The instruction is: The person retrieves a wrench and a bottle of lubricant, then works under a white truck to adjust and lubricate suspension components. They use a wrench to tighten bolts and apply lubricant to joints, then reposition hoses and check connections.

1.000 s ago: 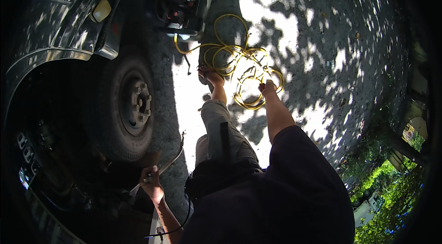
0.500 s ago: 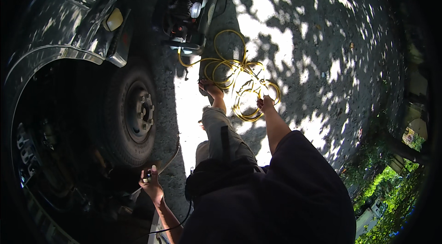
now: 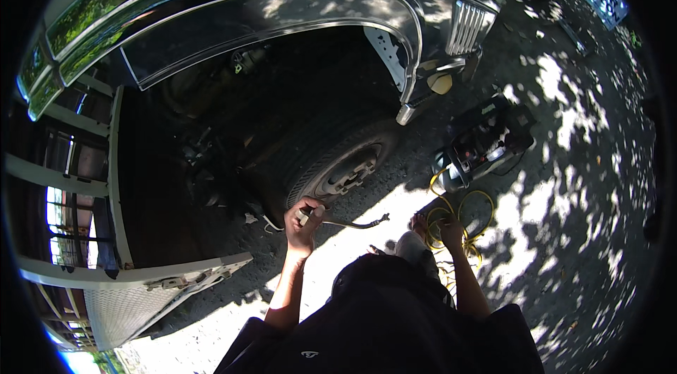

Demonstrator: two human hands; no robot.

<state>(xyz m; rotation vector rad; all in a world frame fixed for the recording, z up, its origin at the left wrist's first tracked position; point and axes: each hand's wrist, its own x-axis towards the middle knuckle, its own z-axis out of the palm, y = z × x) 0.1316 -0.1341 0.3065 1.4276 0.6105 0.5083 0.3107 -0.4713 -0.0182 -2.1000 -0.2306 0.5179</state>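
Main Δ vs 0.5 s ago: view has swung L, so more of the dark vehicle (image 3: 275, 18) is in shot, plus a pale truck-bed-like frame (image 3: 123, 254) at lower L. The machine (image 3: 486, 141) & yellow hose (image 3: 492, 208) now sit R of ctr.

L hand (image 3: 302, 224) stays closed on a short hose piece (image 3: 352, 224); pale fitting shows betw. thumb & fingers, dark end sticks out to the R, over sunlit ground (image 3: 402, 199). It's by the lower edge of the wheel (image 3: 356, 162); can't tell if touching, prob. just in front of it.

R hand (image 3: 451, 229) is still down at the yellow hose, near a bare foot (image 3: 418, 224). Fingers look curled, but shade hides whether that grip is actually on the hose: can't confirm. Hose lies in loops on the ground, one end up to the machine.

Meaning for the work: IMO attention is now L, on the wheel side; hands basically same roles. Hose still looped, so prob. no progress on it in this interval.
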